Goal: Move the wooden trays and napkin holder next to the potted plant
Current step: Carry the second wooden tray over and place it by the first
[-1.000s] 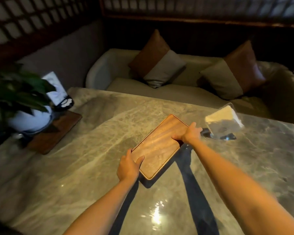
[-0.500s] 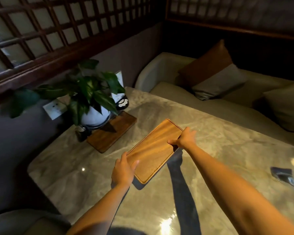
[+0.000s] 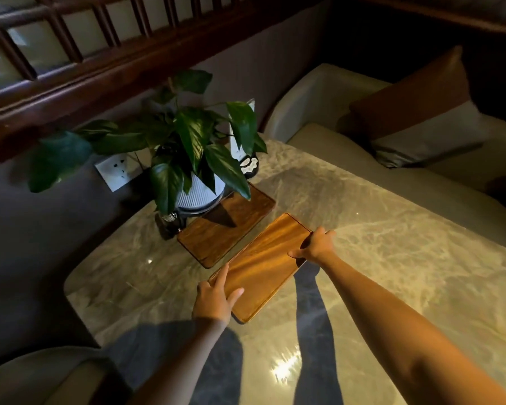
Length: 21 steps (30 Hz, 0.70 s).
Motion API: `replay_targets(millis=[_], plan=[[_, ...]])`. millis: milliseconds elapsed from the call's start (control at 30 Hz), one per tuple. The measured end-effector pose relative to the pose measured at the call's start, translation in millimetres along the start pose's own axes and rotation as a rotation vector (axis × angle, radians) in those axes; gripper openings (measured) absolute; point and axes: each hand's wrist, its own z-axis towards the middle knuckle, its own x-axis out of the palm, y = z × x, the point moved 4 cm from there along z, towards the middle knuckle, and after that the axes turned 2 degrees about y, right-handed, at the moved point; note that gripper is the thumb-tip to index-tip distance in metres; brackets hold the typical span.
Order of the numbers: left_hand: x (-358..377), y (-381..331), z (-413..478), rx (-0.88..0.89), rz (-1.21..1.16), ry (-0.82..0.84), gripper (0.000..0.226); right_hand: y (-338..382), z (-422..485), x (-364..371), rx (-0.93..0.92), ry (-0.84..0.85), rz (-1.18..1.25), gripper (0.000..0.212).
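Observation:
A light wooden tray (image 3: 262,266) lies on the marble table (image 3: 392,273), side by side with a darker wooden tray (image 3: 225,229). My left hand (image 3: 214,299) grips its near left corner. My right hand (image 3: 314,245) grips its far right edge. The potted plant (image 3: 193,159), in a white ribbed pot, stands just behind the darker tray, and its leaves hang over it. The napkin holder is out of view.
A small dark stand with a white card (image 3: 247,162) sits behind the plant. A wall socket (image 3: 117,171) is on the wall at left. A sofa with cushions (image 3: 421,112) runs along the table's far side. A seat back (image 3: 41,375) shows at bottom left.
Both hands have slid the light tray leftward across the table until it lies beside the darker tray near the plant. The napkin holder at right has dropped out of view.

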Motion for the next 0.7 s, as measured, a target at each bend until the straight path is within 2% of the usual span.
replay_targets(millis=[267, 500, 700], plan=[[2, -6, 26, 0.116, 0.186, -0.044, 0.07, 4, 30, 5, 0.012, 0.018, -0.056, 0.092], [4, -10, 26, 0.136, 0.293, -0.139, 0.071, 11, 41, 9, -0.031, 0.073, -0.103, 0.088], [1, -16, 24, 0.096, 0.36, -0.153, 0.07, 16, 41, 10, -0.049, 0.055, -0.134, 0.086]])
